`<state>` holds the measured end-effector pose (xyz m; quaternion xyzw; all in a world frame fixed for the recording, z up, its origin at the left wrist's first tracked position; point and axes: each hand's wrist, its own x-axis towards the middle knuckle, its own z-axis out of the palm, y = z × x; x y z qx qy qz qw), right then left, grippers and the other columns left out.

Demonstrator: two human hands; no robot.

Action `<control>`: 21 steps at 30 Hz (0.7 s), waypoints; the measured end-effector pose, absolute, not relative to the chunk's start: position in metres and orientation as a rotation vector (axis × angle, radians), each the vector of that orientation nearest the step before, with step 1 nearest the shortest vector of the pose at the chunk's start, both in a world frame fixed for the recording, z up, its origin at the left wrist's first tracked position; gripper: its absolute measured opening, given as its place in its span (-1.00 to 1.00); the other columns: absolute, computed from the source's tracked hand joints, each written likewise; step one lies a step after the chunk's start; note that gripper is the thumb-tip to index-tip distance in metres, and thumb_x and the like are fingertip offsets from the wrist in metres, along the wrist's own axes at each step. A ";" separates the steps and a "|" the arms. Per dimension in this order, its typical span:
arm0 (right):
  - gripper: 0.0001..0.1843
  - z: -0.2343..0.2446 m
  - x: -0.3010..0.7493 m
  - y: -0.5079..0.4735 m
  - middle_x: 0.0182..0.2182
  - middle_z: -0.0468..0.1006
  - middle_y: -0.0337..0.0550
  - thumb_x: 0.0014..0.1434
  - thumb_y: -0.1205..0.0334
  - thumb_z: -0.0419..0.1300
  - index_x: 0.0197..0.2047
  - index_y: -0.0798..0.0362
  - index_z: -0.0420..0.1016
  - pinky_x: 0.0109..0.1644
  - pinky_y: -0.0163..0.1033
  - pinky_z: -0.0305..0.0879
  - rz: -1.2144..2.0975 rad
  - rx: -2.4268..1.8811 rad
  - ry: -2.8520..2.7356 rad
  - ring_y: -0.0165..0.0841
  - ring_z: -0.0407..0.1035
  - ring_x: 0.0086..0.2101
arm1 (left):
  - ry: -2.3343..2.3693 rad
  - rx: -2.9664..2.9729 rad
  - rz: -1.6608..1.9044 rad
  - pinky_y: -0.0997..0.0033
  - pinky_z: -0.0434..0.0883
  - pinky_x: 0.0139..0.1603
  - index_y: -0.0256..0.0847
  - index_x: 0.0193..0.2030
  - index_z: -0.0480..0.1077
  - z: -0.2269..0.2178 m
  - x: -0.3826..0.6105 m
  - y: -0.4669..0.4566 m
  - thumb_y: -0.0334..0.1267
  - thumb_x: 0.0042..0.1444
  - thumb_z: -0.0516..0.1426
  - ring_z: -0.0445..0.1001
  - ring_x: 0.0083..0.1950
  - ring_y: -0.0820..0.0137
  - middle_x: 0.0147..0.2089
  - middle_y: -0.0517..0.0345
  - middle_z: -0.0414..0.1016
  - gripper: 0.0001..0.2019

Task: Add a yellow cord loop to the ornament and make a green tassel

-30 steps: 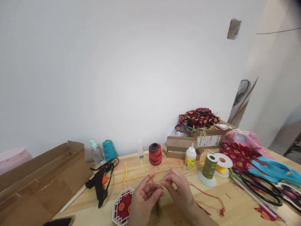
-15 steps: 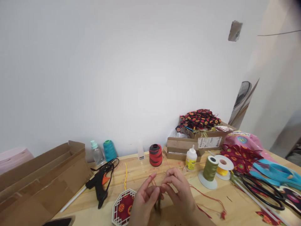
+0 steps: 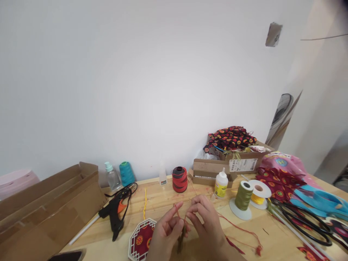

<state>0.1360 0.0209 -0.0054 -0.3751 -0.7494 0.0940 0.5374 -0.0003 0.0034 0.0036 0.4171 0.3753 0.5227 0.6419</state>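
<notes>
At the front middle of the table, my left hand (image 3: 168, 232) pinches a thin red cord (image 3: 177, 212), part of which loops over its raised index finger. My right hand (image 3: 204, 222) pinches the cord as well, close to the left fingertips. A dark, thin piece (image 3: 180, 243) hangs under the fingers; its kind is too blurred to make out. More red cord (image 3: 246, 230) trails from behind the right hand to a small red tassel-like end (image 3: 259, 249). Beside my left wrist lies an octagonal white lattice frame (image 3: 132, 243) over patterned red fabric, partly covered by the hand.
Left are a black glue gun (image 3: 115, 217), a long cardboard box (image 3: 54, 214) and a teal thread cone (image 3: 127, 174). Behind the hands stand a red cord spool (image 3: 179, 180) and a glue bottle (image 3: 221, 185). Right are a green thread spool (image 3: 243, 197) and black-handled scissors (image 3: 304, 221).
My hands have moved slightly apart, and red cord now shows between the fingertips. The dark hanging piece has shifted a little left. Everything else lies as before.
</notes>
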 end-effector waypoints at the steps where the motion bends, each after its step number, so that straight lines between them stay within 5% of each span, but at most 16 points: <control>1: -0.86 -0.006 0.136 0.021 -0.49 0.30 -0.21 0.09 0.38 0.02 -0.48 0.06 0.30 -0.37 -0.29 0.13 0.223 -0.891 -1.784 -0.38 0.22 -0.42 | 0.841 0.928 1.201 0.49 0.26 -0.38 -0.32 0.01 0.26 0.004 0.000 0.003 -0.16 -0.14 0.19 0.36 -0.47 0.48 -0.54 0.15 0.44 -0.47; 14: -0.81 -0.002 0.137 0.017 -0.54 0.32 -0.20 0.12 0.29 0.00 -0.50 0.08 0.31 -0.37 -0.30 0.13 0.291 -1.014 -1.622 -0.38 0.22 -0.44 | 0.808 0.828 1.295 0.54 0.24 -0.42 -0.19 -0.03 0.30 0.006 0.000 0.001 -0.20 -0.12 0.18 0.30 -0.54 0.56 -0.51 0.21 0.38 -0.55; 21: -0.63 0.004 0.127 0.011 -0.61 0.37 -0.21 0.11 0.14 0.02 -0.63 0.08 0.44 -0.33 -0.31 0.17 0.734 -0.999 -1.649 -0.39 0.25 -0.45 | 0.882 0.934 1.252 0.55 0.22 -0.42 -0.23 0.04 0.24 0.007 0.003 0.003 -0.19 -0.14 0.19 0.28 -0.53 0.54 -0.62 0.31 0.30 -0.47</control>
